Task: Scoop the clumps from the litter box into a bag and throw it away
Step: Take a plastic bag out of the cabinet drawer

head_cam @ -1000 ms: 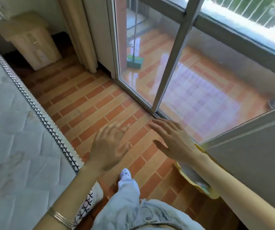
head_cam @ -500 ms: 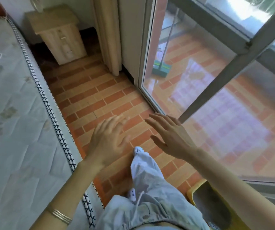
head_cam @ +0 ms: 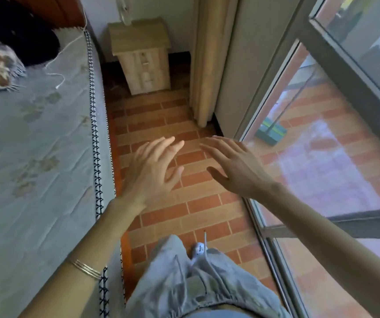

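Note:
My left hand (head_cam: 152,171) and my right hand (head_cam: 234,166) are both stretched out in front of me above the brick-tiled floor (head_cam: 184,212), fingers spread and straight, holding nothing. They hover side by side, a small gap apart. No litter box, scoop or bag shows in this view.
A mattress (head_cam: 35,168) runs along the left. A small wooden cabinet (head_cam: 142,58) stands at the far end of the narrow floor strip, a curtain (head_cam: 203,65) beside it. Glass sliding doors (head_cam: 322,157) line the right, with a broom (head_cam: 272,130) on the balcony beyond.
The view has swung left and forward: the yellow litter box at lower right has left the frame. Both hands stay spread and empty, and my legs have stepped forward.

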`<action>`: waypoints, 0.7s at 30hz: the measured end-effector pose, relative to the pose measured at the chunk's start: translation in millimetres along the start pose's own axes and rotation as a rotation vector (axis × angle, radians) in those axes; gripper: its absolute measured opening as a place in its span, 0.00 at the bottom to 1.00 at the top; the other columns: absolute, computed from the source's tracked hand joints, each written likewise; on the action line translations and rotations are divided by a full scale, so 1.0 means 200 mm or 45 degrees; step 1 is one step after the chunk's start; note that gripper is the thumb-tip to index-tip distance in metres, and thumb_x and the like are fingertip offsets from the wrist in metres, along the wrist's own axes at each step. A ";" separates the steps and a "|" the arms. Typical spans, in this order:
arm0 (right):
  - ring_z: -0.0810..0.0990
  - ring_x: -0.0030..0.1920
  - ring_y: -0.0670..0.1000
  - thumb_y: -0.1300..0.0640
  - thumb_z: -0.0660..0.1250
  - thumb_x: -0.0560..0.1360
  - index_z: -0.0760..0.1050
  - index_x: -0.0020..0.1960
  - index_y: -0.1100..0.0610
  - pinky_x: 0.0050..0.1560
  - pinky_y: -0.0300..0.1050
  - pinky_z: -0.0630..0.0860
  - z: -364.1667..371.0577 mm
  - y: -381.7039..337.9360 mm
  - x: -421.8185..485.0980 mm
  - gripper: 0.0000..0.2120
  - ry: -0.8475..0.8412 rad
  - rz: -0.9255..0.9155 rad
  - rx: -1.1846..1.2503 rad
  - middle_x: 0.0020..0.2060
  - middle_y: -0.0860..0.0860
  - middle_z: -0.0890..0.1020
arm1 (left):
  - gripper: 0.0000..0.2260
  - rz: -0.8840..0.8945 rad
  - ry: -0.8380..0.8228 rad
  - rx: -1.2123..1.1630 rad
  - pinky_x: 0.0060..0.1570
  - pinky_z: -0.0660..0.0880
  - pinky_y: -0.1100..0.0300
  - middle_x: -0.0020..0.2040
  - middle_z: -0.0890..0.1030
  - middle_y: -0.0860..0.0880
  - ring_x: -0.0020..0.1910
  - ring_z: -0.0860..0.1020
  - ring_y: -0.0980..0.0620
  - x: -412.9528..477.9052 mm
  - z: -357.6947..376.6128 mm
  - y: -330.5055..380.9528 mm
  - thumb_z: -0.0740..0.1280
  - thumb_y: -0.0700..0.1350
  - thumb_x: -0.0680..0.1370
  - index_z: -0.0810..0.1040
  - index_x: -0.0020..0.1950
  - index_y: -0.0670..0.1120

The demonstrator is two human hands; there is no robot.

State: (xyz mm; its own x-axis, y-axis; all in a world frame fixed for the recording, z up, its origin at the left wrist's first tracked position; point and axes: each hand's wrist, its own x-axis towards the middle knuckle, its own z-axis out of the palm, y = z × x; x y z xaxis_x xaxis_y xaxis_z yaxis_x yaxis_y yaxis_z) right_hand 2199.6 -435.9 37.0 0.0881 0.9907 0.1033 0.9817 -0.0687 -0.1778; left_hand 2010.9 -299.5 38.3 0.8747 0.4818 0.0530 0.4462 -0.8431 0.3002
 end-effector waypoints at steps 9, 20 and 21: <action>0.71 0.65 0.55 0.51 0.62 0.76 0.68 0.68 0.54 0.63 0.53 0.70 0.18 0.18 0.68 0.22 -0.073 -0.074 0.047 0.65 0.53 0.73 | 0.27 -0.148 -0.081 -0.009 0.69 0.60 0.50 0.72 0.69 0.48 0.71 0.64 0.48 0.40 0.01 -0.52 0.50 0.59 0.77 0.66 0.73 0.50; 0.72 0.65 0.54 0.54 0.64 0.74 0.67 0.67 0.54 0.61 0.49 0.69 0.11 0.37 1.63 0.22 0.057 -0.084 -0.013 0.63 0.53 0.74 | 0.26 -0.044 -0.016 0.032 0.69 0.63 0.47 0.71 0.70 0.47 0.70 0.67 0.47 1.20 -0.31 -1.16 0.51 0.57 0.78 0.67 0.73 0.48; 0.72 0.65 0.54 0.54 0.64 0.74 0.68 0.67 0.55 0.61 0.49 0.69 0.12 0.38 1.69 0.23 0.043 -0.070 -0.011 0.64 0.53 0.74 | 0.26 -0.051 -0.011 0.022 0.68 0.64 0.46 0.71 0.70 0.47 0.70 0.67 0.47 1.24 -0.31 -1.19 0.51 0.57 0.78 0.68 0.72 0.48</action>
State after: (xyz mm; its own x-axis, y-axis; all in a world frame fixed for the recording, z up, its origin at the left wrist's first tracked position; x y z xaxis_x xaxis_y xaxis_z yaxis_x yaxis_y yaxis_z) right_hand 2300.2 -103.8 34.6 0.0394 0.9885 0.1457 0.9866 -0.0153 -0.1626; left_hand 2109.5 36.3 39.2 0.8574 0.5136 0.0331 0.4844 -0.8270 0.2854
